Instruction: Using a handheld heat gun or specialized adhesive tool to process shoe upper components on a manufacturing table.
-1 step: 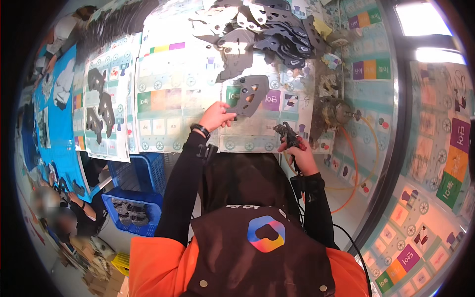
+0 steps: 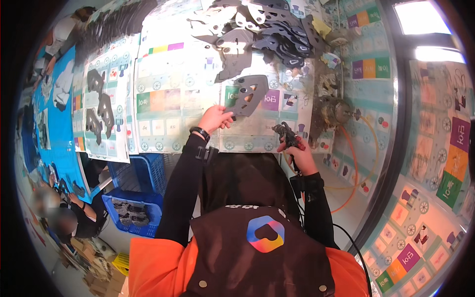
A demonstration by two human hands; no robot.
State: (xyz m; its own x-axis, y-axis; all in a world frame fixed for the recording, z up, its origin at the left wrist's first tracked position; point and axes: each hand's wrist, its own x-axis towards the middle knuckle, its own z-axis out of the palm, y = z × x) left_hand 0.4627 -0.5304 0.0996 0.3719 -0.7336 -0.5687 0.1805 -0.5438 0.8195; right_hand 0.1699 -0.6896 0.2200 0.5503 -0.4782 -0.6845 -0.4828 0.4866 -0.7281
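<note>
My left hand (image 2: 216, 120) pinches the lower left end of a flat, dark grey shoe-upper piece (image 2: 253, 103) with several cut-outs. Most of that piece is over the paper-covered table (image 2: 173, 119). My right hand (image 2: 301, 154) is wrapped round a grimy, blackened spray gun (image 2: 284, 134), near the table's front edge and to the right of the piece. The gun's nozzle end points toward the upper left, apart from the piece. Beyond the held piece lies a pile of similar grey and black upper pieces (image 2: 284, 42).
More cut pieces (image 2: 106, 110) lie on a sheet at the left, with a dark row (image 2: 116, 24) behind. A grimy round pot (image 2: 339, 112) with an orange hose (image 2: 355, 173) stands right. Blue baskets (image 2: 153, 208) sit below left. Other people work at a blue table (image 2: 62, 131).
My left hand has shifted very slightly left and toward me, with the shoe-upper piece still in its fingers. The right hand and spray gun have hardly moved.
</note>
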